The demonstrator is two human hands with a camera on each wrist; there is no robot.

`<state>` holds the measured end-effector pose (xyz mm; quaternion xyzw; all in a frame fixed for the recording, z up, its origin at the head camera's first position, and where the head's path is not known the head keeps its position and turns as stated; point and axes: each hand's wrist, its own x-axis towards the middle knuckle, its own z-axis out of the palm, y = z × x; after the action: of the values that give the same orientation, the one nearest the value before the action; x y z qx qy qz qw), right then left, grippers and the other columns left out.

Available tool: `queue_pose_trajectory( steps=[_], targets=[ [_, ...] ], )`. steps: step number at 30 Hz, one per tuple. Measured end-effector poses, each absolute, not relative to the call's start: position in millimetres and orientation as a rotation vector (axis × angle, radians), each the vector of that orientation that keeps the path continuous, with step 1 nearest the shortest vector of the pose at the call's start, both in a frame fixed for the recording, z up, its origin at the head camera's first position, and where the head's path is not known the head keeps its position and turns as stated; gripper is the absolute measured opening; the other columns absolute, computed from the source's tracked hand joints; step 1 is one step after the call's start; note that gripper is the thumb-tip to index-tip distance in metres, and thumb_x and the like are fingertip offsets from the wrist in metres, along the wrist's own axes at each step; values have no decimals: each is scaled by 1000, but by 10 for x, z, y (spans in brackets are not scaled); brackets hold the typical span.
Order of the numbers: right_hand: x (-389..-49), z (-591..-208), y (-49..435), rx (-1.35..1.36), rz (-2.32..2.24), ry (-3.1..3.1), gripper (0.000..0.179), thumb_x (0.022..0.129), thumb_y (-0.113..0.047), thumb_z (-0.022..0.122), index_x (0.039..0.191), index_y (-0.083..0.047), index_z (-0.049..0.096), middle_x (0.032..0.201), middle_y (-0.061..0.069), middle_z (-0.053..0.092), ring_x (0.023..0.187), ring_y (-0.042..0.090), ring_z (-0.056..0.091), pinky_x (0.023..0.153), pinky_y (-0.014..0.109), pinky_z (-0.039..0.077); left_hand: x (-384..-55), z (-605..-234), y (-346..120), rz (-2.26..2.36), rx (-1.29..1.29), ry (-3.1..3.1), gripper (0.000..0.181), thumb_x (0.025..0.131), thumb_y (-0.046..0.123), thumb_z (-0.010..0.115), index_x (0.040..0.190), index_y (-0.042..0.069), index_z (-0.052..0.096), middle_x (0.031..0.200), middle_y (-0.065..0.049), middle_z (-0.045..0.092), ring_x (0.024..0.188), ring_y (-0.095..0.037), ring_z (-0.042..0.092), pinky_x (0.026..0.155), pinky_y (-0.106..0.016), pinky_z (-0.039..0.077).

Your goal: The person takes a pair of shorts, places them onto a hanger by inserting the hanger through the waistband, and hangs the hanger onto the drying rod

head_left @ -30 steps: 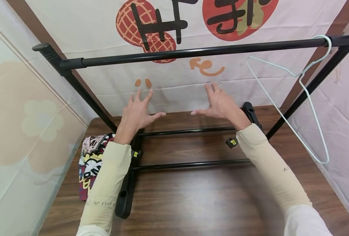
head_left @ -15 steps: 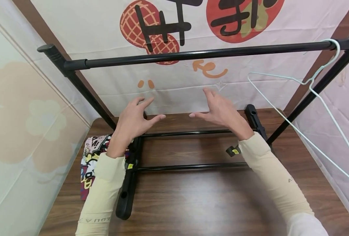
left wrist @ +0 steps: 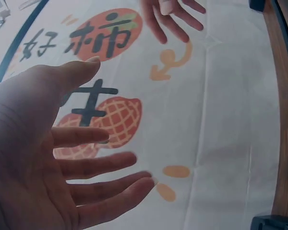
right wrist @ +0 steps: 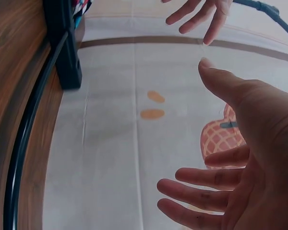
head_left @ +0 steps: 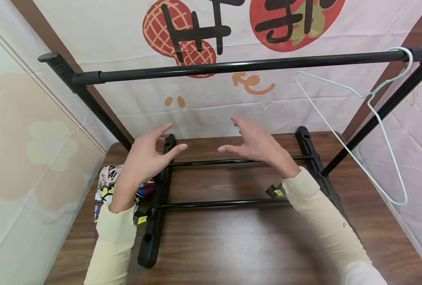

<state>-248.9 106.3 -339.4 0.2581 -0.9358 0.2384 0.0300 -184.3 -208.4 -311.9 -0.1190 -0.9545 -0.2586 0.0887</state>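
In the head view my left hand (head_left: 145, 156) hovers over the left foot of a black clothes rack (head_left: 232, 65), its fingers relaxed and holding nothing. My right hand (head_left: 259, 144) hangs in the air above the rack's lower bars, thumb apart from the fingers, also without anything in it. The two palms face each other with a gap between them. A pale mint hanger (head_left: 351, 154) hangs by its hook from the right end of the top bar. Folded patterned cloth (head_left: 107, 178) lies on the wooden surface at the left, partly hidden by my left forearm.
The rack's feet (head_left: 150, 245) and lower bars (head_left: 229, 203) stand on the wooden surface (head_left: 229, 245). A printed cloth backdrop (head_left: 211, 114) rises behind the rack, with pale panels at both sides.
My left hand has come down and left, toward the patterned cloth. My right hand has shifted slightly left and down. The hanger has swung a little.
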Motion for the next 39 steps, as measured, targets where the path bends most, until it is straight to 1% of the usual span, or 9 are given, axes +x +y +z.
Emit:
queue_pose_trajectory(
  steps=[4,7,13,17,22,28,34,36,39],
  targets=[
    [-2422,-3432,975,851,764,-2868,101,86,-66,78,158,-6,41,152,15,58,136,31,60,113,49,51,-1720,-3120,-2145,-861,-363,-2842,66,98,61,66,149,19,57,128,-13,74,116,-33,72,93,-56,56],
    [-2378,-3451,912,866,806,-2874,99,86,-68,76,158,-8,43,151,13,59,137,29,59,113,49,50,-1632,-3121,-2204,-901,-362,-2849,57,99,58,67,139,18,63,121,-10,77,109,-29,74,89,-51,56],
    [-2301,-3450,818,914,910,-2860,95,87,-67,76,157,-11,44,147,9,62,134,25,60,110,47,52,-1508,-3103,-2327,-929,-367,-2861,45,100,53,68,130,21,67,115,-4,78,101,-20,75,83,-33,56],
    [-2237,-3449,752,958,1021,-2855,94,88,-65,77,158,-13,43,150,6,59,136,22,60,110,45,52,-1440,-3116,-2443,-923,-362,-2888,41,100,50,69,128,20,68,113,-2,77,95,-17,73,75,-23,56],
    [-2149,-3496,656,982,1163,-2839,92,87,-61,79,159,-16,42,150,3,59,137,20,59,110,44,52,-1375,-3154,-2577,-898,-307,-2919,37,100,50,69,125,22,68,108,-1,76,89,-8,70,71,-24,55],
    [-2063,-3594,489,1025,1294,-2813,88,88,-57,81,158,-19,45,149,1,60,136,17,60,108,42,54,-1324,-3240,-2728,-891,-255,-2927,36,101,49,67,124,21,69,101,-3,77,85,1,66,68,-25,53],
    [-2011,-3677,350,1046,1480,-2771,78,89,-50,83,154,-20,50,146,-2,62,128,13,63,100,33,57,-1291,-3381,-2900,-869,-131,-2894,38,102,50,66,123,18,70,107,-8,78,84,17,58,67,-23,51],
    [-1998,-3698,312,1043,1544,-2751,73,90,-47,82,151,-21,52,143,-4,63,125,12,64,97,30,58,-1304,-3446,-2977,-869,-79,-2865,40,101,50,67,123,16,70,108,-10,78,83,20,55,66,-21,51],
    [-1976,-3744,228,1038,1662,-2723,65,92,-43,81,148,-20,56,139,-3,65,122,14,66,98,32,59,-1344,-3553,-3117,-867,-25,-2828,43,99,49,71,123,12,70,107,-16,79,80,23,52,64,-16,50]
  ],
)
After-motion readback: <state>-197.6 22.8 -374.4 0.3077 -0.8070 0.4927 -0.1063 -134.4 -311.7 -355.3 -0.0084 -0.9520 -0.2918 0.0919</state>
